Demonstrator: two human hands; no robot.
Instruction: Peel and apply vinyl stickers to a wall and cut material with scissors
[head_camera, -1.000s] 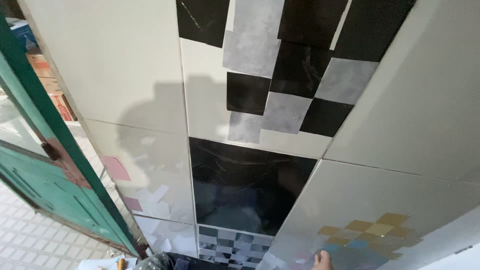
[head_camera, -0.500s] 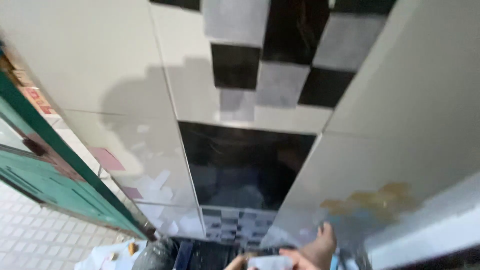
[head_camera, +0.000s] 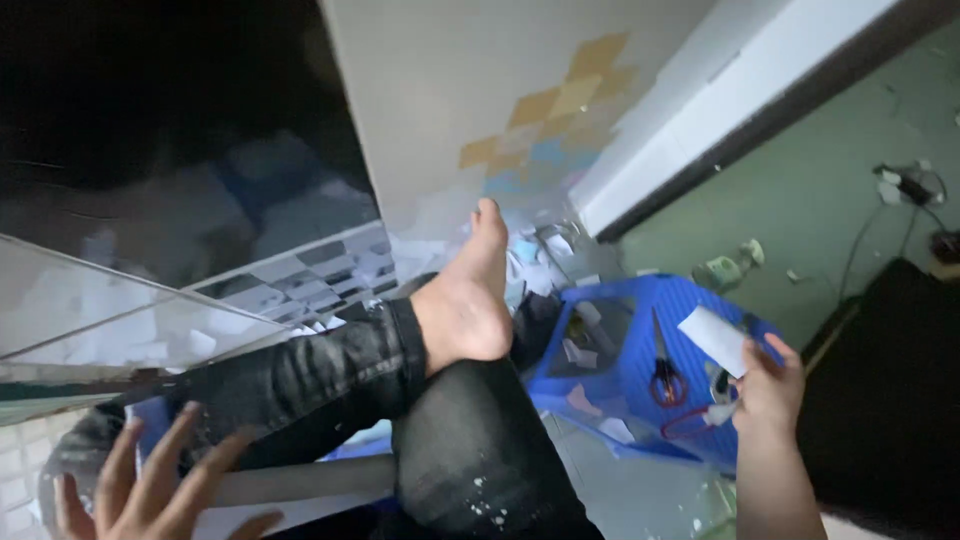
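My right hand (head_camera: 768, 385) is at the lower right, holding a small white paper piece (head_camera: 714, 338) above a blue plastic basket (head_camera: 610, 390). Red-handled scissors (head_camera: 663, 372) and paper scraps lie in the basket. My left hand (head_camera: 150, 490) is at the lower left with fingers spread, holding nothing, resting near my knee. My crossed legs in dark jeans (head_camera: 400, 400) and a bare foot (head_camera: 467, 300) fill the middle of the view.
A glossy tiled wall (head_camera: 420, 120) with coloured paper squares (head_camera: 560, 100) stuck on it rises ahead. A white baseboard (head_camera: 700, 110) meets a green floor (head_camera: 830, 200) with cables (head_camera: 905, 190) and scraps. A dark object (head_camera: 890, 400) stands at the right.
The view has swung down from the tiled wall to my legs, the basket and the floor. Both hands have come into view, the right one holding a paper piece.
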